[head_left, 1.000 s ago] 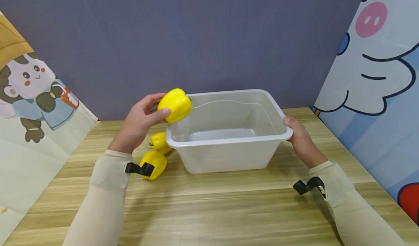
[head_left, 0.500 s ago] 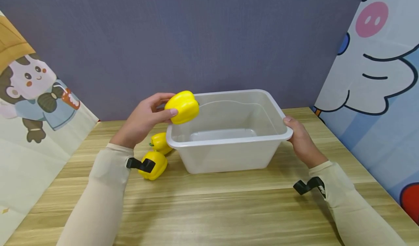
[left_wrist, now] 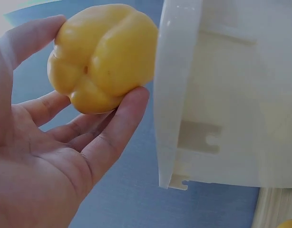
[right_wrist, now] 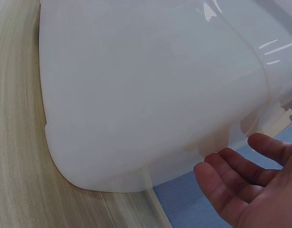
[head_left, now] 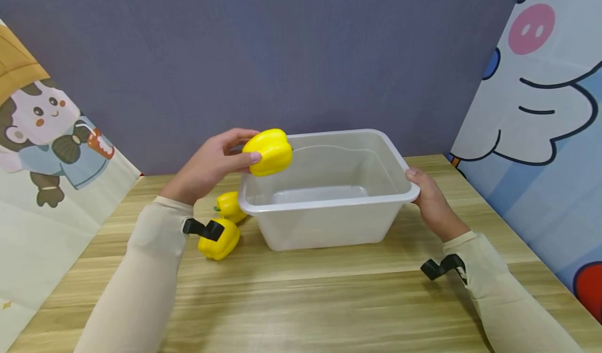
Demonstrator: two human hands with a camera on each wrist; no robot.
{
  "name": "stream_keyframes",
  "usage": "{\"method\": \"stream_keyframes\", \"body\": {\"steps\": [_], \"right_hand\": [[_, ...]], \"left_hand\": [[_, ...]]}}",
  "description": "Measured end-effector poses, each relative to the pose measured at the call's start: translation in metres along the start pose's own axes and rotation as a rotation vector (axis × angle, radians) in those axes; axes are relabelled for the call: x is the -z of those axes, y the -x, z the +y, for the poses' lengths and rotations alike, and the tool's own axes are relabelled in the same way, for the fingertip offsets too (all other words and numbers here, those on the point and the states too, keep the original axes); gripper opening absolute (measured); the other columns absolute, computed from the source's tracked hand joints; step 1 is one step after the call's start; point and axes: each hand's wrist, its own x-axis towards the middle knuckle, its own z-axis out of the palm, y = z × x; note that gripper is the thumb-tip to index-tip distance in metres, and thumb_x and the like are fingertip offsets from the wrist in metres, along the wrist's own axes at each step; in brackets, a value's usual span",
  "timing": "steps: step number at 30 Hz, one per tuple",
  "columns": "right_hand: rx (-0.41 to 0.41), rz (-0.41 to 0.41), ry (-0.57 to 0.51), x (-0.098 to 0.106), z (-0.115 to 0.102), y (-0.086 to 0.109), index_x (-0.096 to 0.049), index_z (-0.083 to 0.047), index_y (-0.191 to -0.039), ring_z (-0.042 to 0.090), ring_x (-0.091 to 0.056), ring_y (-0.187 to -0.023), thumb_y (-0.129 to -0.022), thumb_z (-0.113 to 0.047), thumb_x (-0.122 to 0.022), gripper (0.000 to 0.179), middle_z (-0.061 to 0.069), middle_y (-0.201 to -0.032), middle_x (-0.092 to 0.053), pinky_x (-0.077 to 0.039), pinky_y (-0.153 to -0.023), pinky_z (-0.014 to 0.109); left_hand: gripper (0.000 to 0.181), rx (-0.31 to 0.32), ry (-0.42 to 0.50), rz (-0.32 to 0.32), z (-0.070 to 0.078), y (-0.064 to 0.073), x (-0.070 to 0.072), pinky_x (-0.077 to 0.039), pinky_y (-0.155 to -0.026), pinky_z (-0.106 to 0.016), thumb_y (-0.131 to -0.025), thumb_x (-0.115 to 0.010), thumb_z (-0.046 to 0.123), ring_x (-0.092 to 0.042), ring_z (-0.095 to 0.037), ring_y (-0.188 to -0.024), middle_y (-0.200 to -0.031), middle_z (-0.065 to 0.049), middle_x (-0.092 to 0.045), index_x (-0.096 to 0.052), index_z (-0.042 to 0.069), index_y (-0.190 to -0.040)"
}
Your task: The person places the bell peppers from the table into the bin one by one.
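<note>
My left hand (head_left: 211, 160) holds a yellow bell pepper (head_left: 269, 152) between thumb and fingertips, over the left rim of a white plastic bin (head_left: 324, 222). In the left wrist view the pepper (left_wrist: 105, 57) shows its lobed end, beside the bin's outer wall (left_wrist: 231, 104). At the bin's right end, my right hand (head_left: 435, 204) grips the rim, thumb on top. The right wrist view shows its fingers (right_wrist: 215, 187) curled beneath the rim, near the bin's side. Two more yellow bell peppers, one farther back (head_left: 229, 207) and one nearer (head_left: 220, 239), lie on the table left of the bin.
The wood-grain table (head_left: 301, 306) carries the bin and peppers. A grey-blue panel (head_left: 291, 55) rises behind the bin. Cartoon-printed panels stand on the left (head_left: 56, 133) and right (head_left: 541, 123). No items show in the visible part of the bin's floor.
My left hand has carried the pepper rightward, from beside the bin's left edge to over its left rim. The right hand, the bin and the two lying peppers look unmoved.
</note>
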Motion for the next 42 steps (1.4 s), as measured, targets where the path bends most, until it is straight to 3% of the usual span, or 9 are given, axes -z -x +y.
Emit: {"method": "stream_keyframes", "body": {"steps": [7, 15, 24, 31, 42], "right_hand": [[0.006, 0.001, 0.006, -0.002, -0.003, 0.001, -0.059, -0.005, -0.120, 0.014, -0.056, -0.096, -0.108, -0.037, -0.031, 0.043, 0.002, -0.108, -0.062, -0.048, -0.081, 0.029], [-0.003, 0.022, -0.006, -0.003, -0.004, 0.002, -0.060, -0.010, -0.118, 0.013, -0.056, -0.095, -0.108, -0.037, -0.033, 0.039, 0.000, -0.107, -0.062, -0.047, -0.080, 0.029], [0.011, 0.015, -0.010, -0.002, -0.001, 0.003, -0.059, -0.007, -0.117, 0.013, -0.056, -0.093, -0.108, -0.036, -0.032, 0.041, 0.001, -0.105, -0.061, -0.047, -0.079, 0.028], [0.022, 0.012, -0.001, -0.001, -0.002, 0.002, -0.059, -0.004, -0.117, 0.014, -0.057, -0.093, -0.108, -0.036, -0.031, 0.043, 0.003, -0.105, -0.062, -0.048, -0.078, 0.029], [0.017, 0.010, 0.003, -0.002, -0.002, 0.001, -0.058, -0.005, -0.121, 0.014, -0.056, -0.095, -0.108, -0.036, -0.031, 0.043, 0.002, -0.107, -0.061, -0.048, -0.079, 0.029]], "left_hand": [[0.054, 0.035, -0.040, -0.038, 0.003, -0.007, 0.000, -0.054, -0.092, -0.039, -0.092, -0.074, 0.037, -0.059, -0.020, -0.117, -0.133, 0.000, -0.059, -0.055, 0.019, -0.139], [0.053, 0.035, -0.075, -0.080, 0.010, -0.010, -0.002, -0.053, -0.092, -0.046, -0.091, -0.075, 0.040, -0.064, -0.022, -0.109, -0.125, -0.002, -0.063, -0.057, 0.022, -0.137], [0.053, 0.060, -0.065, -0.121, 0.021, -0.019, -0.009, -0.050, -0.095, -0.052, -0.090, -0.076, 0.041, -0.065, -0.024, -0.105, -0.124, -0.001, -0.064, -0.058, 0.023, -0.136], [0.051, 0.044, -0.066, -0.141, 0.028, -0.028, -0.015, -0.055, -0.090, -0.042, -0.089, -0.077, 0.042, -0.066, -0.023, -0.104, -0.126, 0.001, -0.062, -0.060, 0.023, -0.133], [0.048, 0.027, -0.081, -0.143, 0.032, -0.035, -0.022, -0.056, -0.090, -0.040, -0.090, -0.076, 0.039, -0.067, -0.023, -0.102, -0.129, 0.004, -0.059, -0.060, 0.022, -0.132]]}}
